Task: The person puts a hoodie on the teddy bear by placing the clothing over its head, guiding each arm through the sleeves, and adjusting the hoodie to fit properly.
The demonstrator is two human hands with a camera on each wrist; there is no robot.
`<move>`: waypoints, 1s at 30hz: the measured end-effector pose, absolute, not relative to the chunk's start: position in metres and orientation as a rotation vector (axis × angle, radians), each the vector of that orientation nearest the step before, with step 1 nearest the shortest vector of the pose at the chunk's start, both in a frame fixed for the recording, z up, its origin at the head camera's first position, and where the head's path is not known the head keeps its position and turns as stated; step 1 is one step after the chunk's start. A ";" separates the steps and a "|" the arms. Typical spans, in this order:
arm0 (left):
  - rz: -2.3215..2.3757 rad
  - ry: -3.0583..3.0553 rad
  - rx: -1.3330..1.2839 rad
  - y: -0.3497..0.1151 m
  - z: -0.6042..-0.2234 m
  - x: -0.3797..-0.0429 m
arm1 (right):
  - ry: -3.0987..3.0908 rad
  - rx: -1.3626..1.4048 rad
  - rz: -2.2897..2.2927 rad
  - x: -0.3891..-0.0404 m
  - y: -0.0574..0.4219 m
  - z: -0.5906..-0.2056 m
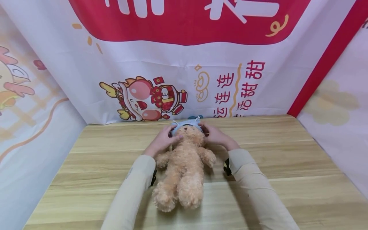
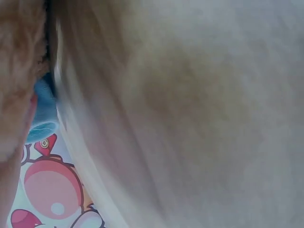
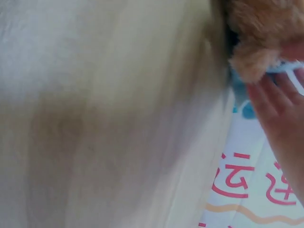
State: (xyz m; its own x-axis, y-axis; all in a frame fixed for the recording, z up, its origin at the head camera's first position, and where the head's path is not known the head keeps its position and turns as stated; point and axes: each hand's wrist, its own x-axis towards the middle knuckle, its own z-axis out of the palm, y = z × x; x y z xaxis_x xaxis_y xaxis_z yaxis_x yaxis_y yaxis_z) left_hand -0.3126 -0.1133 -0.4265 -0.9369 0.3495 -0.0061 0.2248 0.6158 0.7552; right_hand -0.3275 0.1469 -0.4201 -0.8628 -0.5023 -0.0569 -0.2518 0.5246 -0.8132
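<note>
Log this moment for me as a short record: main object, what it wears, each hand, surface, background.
Main object: teddy bear, light brown, on its back, feet toward the person
Headwear: blue hat at the top of the bear's head, pale projections on it
Left hand: grips the hat's left side, thumb by the bear's face
Right hand: grips the hat's right side
Surface: wood-grain table
Background: white backdrop with red lettering and a cartoon figure
</note>
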 end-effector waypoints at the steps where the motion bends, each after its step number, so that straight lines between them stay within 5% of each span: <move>1: 1.203 2.677 0.464 -0.114 -0.427 -0.312 | 2.443 -0.646 -1.237 -0.327 0.148 -0.418; 8: 1.233 2.628 0.435 -0.110 -0.431 -0.308 | 2.482 -0.803 -1.066 -0.325 0.146 -0.418; 30: 1.527 3.001 0.566 -0.078 -0.440 -0.302 | 2.769 -0.604 -1.201 -0.329 0.134 -0.433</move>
